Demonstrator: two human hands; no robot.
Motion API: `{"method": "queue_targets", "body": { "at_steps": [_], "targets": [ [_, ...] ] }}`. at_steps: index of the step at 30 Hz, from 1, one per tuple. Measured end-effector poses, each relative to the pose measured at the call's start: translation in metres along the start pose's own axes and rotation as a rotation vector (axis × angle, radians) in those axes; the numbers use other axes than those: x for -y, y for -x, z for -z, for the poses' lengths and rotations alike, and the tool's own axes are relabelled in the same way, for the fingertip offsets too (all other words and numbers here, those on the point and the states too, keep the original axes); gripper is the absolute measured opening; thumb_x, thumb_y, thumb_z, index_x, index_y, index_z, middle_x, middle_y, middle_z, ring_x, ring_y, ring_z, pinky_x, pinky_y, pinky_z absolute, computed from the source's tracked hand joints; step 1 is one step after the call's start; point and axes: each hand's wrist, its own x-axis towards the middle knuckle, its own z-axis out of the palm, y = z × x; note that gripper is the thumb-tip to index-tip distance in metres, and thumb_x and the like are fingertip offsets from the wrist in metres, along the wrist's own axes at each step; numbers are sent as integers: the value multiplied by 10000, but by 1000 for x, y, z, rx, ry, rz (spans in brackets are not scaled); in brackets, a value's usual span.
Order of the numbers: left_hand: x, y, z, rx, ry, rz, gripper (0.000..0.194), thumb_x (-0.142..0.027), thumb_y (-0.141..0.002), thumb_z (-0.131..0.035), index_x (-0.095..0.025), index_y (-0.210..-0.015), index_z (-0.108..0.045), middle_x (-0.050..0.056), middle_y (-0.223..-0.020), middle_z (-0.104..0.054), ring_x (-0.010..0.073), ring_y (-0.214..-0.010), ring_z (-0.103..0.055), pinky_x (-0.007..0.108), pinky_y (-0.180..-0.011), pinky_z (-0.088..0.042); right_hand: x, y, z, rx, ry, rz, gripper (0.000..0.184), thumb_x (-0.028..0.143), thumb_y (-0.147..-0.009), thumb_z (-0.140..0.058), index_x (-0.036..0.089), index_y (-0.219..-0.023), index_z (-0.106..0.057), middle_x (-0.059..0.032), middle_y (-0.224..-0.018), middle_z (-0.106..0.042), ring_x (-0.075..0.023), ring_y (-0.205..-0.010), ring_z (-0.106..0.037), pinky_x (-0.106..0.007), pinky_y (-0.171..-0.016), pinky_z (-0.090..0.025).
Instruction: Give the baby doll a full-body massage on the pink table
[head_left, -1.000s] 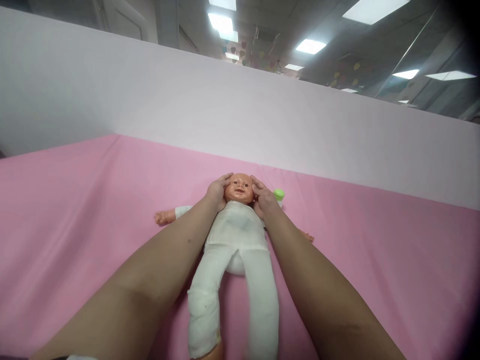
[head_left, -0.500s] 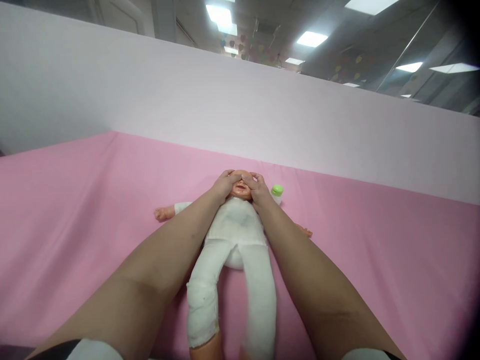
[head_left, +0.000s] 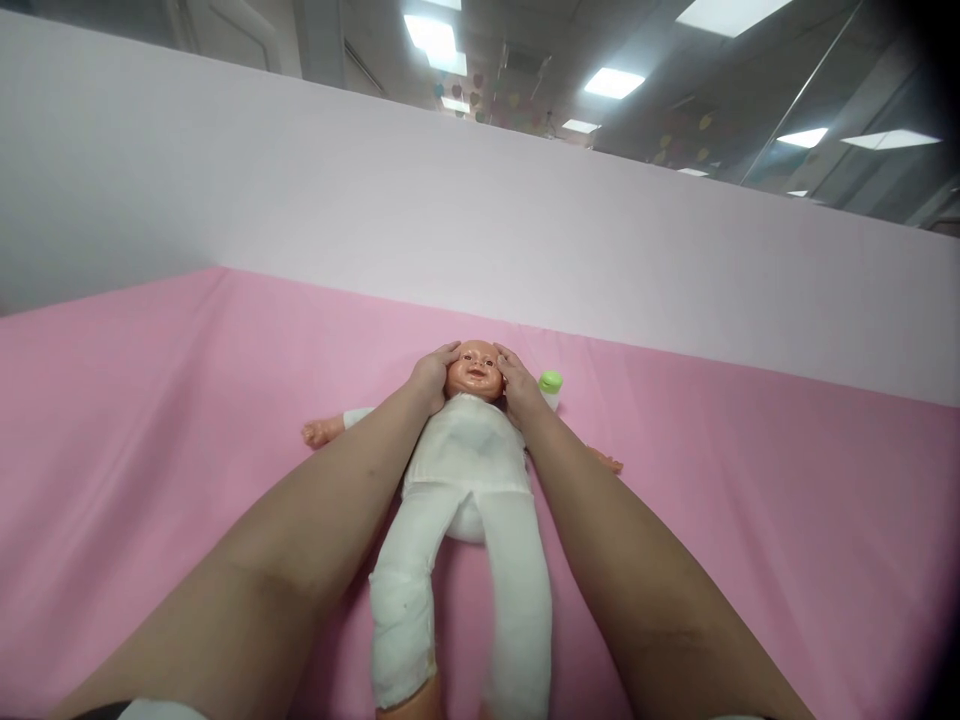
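Note:
A baby doll (head_left: 469, 445) with a cloth body lies on its back, its feet toward me. My left hand (head_left: 433, 378) rests against the left side of the doll's bare plastic head, fingers stretched out and open. On the opposite side, my right hand (head_left: 520, 382) lies open along the temple and cheek. The doll's face shows between my two hands. My forearms cover most of its outspread arms, leaving the small plastic hands in sight.
A small bottle with a green cap (head_left: 551, 382) stands just beyond my right wrist. Pink sheeting (head_left: 735, 480) covers the surface under the doll. Behind it rises a pale low wall (head_left: 465, 220), with glass and reflected ceiling lights above.
Half a second ago my thumbs met over the doll's eyes and forehead. Now both hands have drawn apart to the sides of the head, uncovering the face.

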Motion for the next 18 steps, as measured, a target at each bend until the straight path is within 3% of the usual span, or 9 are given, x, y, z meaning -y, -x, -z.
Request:
{"method": "queue_targets", "body": {
  "at_steps": [5,8,11,14,18],
  "targets": [
    [0,4,-3,9,13,39,488,-414,-845,-709,-176,-1262,-621,182,-1174,-731,353,-991,-737,537,-897,-602,8,5,10,56,42,-146,549,348,-757,-754,361,-1299,-671,26,-1356,-690,-240,-1062,-699,-439,-931,-606],
    [1,5,-7,43,-63,2,473,-480,-835,-734,-161,-1172,-639,166,-1072,-745,324,-943,-737,490,-879,-604,11,7,7,80,57,-100,592,385,-760,-761,338,-1337,-638,6,-1351,-688,-246,-1108,-692,-421,-953,-596],
    [2,4,-9,49,-184,-57,501,-342,-722,-851,-172,-1141,-638,112,-1006,-741,273,-902,-729,429,-880,-589,14,7,-1,74,168,-34,627,462,-766,-786,317,-1347,-598,-20,-1313,-687,-248,-1146,-680,-402,-971,-583],
    [4,1,-9,30,-265,-73,549,-300,-694,-858,-184,-1175,-620,91,-968,-737,263,-867,-724,414,-841,-583,15,6,-9,16,277,-5,647,500,-747,-811,312,-1317,-568,-26,-1219,-698,-241,-1075,-702,-390,-937,-587],
    [8,-7,-8,10,-324,-122,448,-367,-749,-814,-189,-1125,-647,80,-941,-735,249,-871,-713,384,-839,-569,12,3,-13,-54,280,4,611,550,-750,-798,293,-1255,-570,-22,-1086,-714,-231,-954,-721,-389,-873,-596]
  ]
}}
